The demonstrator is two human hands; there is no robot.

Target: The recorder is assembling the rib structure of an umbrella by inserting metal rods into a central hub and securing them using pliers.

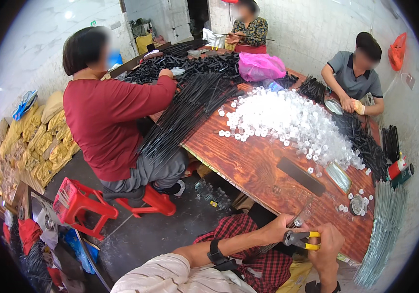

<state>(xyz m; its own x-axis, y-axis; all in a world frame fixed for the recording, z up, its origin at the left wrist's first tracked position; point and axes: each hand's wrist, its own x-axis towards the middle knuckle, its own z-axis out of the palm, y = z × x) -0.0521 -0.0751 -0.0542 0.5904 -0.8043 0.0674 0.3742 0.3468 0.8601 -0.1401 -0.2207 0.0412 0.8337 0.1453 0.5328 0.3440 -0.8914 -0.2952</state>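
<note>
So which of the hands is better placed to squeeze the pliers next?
Right, probably. The right hand already wraps the yellow handles of the pliers. The left hand sits at their jaw end, seemingly steadying a small part there.

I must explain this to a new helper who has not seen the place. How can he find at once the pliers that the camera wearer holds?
Start at the long wooden table and go to its near edge, at the bottom of the picture. There the wearer's right hand holds the pliers, with the left hand touching their metal head. Their yellow handles are the only bright yellow tool here, unlike the black rods and white caps.
</note>
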